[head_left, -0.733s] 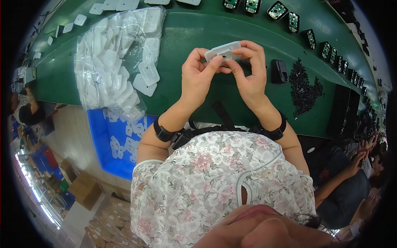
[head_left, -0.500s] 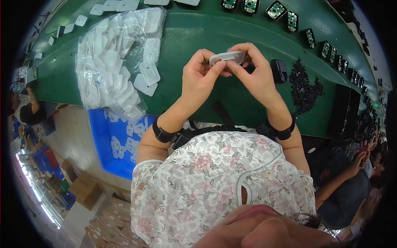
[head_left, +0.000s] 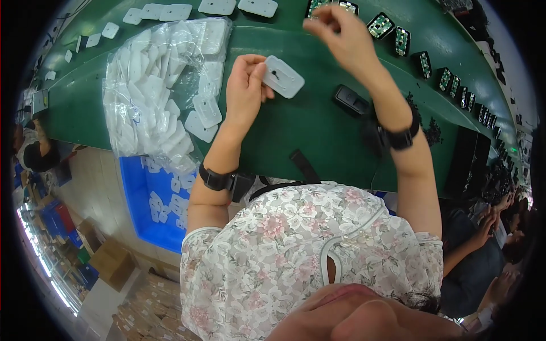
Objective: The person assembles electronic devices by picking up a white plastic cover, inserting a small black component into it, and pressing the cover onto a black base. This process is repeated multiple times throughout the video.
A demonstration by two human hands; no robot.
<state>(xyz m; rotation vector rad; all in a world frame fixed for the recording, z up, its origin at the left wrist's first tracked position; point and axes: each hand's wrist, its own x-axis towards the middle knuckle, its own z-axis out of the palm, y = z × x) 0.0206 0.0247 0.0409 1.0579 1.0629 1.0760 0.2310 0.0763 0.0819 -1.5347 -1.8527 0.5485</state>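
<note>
My left hand (head_left: 248, 88) pinches a white plastic cover (head_left: 284, 77) by its left edge between thumb and fingers. The cover is a rounded rectangle with a small black piece at its middle. My right hand (head_left: 341, 37) is raised at the far side of the green table, its fingers bent but apart, with nothing visible in them. It hovers beside black housings with green circuit boards (head_left: 380, 26) and partly covers the nearest ones. Between my arms lies a black rounded case (head_left: 351, 101), apart from both hands.
A clear plastic bag (head_left: 151, 85) of white covers lies at the left, with loose covers (head_left: 206, 110) beside it. More covers (head_left: 217, 6) line the far edge. Small black parts (head_left: 433, 132) are heaped right of my forearm. A blue bin (head_left: 136, 199) stands below the table edge.
My right hand has let go of the white cover and moved up and away. The left hand keeps the cover, now turned flat. The black case lies further left than before.
</note>
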